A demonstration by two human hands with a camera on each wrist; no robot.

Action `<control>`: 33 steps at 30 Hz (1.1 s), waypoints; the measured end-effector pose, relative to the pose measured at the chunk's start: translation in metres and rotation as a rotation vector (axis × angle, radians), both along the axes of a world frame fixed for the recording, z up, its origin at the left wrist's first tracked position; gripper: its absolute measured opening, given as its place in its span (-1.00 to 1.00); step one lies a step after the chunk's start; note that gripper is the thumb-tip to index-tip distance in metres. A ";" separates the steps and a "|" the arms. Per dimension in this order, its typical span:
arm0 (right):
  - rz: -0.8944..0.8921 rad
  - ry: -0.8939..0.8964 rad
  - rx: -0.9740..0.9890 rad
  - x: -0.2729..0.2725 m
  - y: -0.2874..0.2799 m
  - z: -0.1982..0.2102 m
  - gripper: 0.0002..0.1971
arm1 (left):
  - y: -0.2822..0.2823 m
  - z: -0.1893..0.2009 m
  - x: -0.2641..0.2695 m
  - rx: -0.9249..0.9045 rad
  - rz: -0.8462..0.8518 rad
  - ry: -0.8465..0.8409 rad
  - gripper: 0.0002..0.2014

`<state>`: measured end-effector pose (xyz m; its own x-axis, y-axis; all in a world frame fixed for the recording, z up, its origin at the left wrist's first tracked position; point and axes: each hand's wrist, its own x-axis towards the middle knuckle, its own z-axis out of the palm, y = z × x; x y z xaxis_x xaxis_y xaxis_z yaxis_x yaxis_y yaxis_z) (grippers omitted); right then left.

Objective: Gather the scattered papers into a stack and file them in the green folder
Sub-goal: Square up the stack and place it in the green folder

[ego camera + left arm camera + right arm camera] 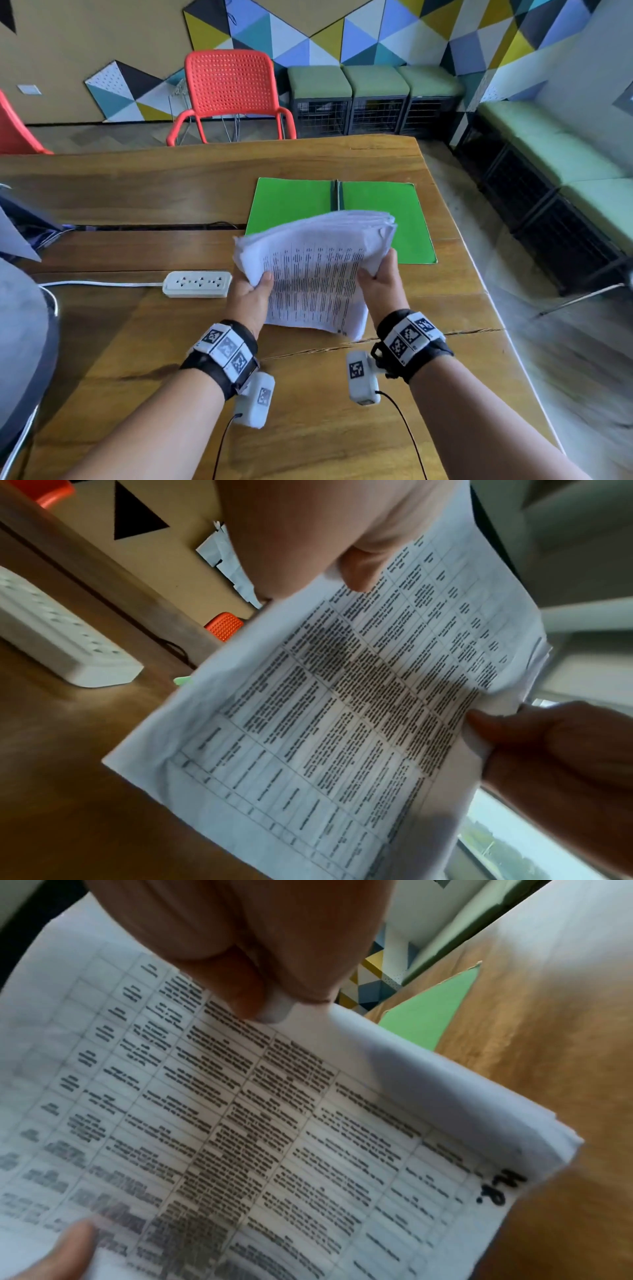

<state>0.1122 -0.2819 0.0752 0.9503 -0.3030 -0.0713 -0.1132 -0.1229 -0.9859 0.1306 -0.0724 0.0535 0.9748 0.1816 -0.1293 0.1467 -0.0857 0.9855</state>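
Note:
A thick stack of printed papers (315,270) hangs above the wooden table, tilted with its far edge up. My left hand (253,291) grips its left edge, thumb on top. My right hand (380,277) grips the right edge the same way. The top sheet carries a dense table of text (359,710) (240,1123). Beyond the stack lies the green folder (294,202), spread open and flat, its near middle hidden by the papers. A corner of the folder (431,1015) shows in the right wrist view.
A white power strip (197,283) with its cable lies left of my left hand, also seen as the power strip (58,637). The table's right edge (479,270) runs close to the folder. A red chair (229,92) stands behind the table. Grey cloth and paper sit at far left.

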 end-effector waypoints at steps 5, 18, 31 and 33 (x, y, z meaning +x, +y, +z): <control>-0.004 -0.159 0.011 0.003 0.003 0.009 -0.65 | 0.001 0.016 0.012 -0.178 0.043 -0.149 -0.55; 0.115 0.081 -0.178 0.001 0.000 -0.046 -0.67 | 0.012 -0.044 0.001 0.097 -0.069 0.130 -0.75; -0.021 0.225 -0.099 0.033 -0.034 -0.056 -0.81 | -0.011 -0.041 0.054 0.373 -0.163 0.217 -0.65; -0.082 0.274 -0.012 0.043 -0.044 -0.058 -0.90 | -0.015 -0.044 0.074 0.402 -0.257 0.261 -0.49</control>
